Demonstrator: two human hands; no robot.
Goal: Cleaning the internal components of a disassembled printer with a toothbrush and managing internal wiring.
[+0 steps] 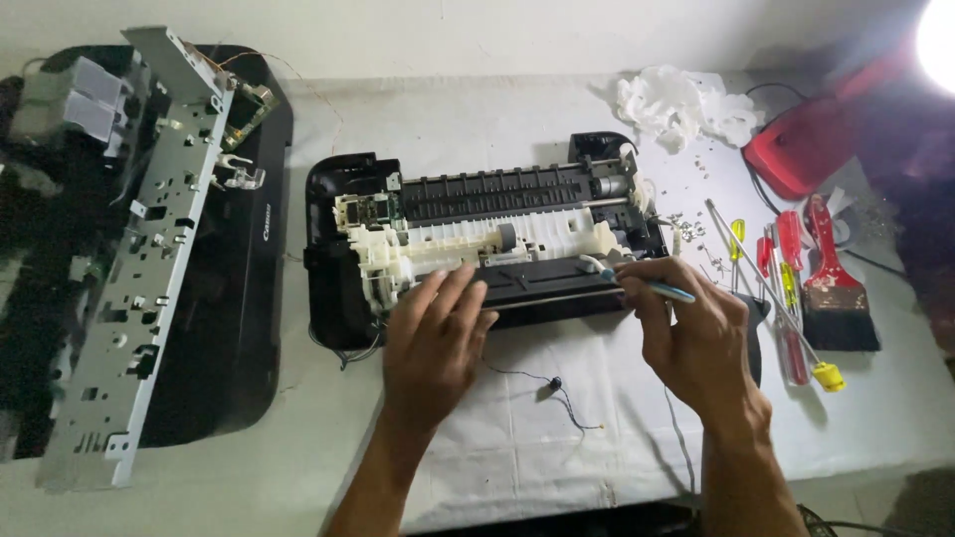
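Observation:
A partly dismantled black printer base [333, 288] with white plastic inner parts [477, 244] lies in the middle of a white cloth [537, 418]. My left hand [433, 343] rests flat on its front edge, fingers spread, holding nothing. At the printer's front right corner, my right hand [691, 333] grips a thin light-blue tool [647, 285] whose tip touches the white plastic.
A long grey metal frame [139, 268] lies on a black printer cover [224, 298] at the left. Several screwdrivers [786, 288], a red-handled brush [831, 293], a red case [811, 149], crumpled tissue [681, 104] and loose screws [686, 224] sit at the right. A thin black wire [557, 388] trails in front.

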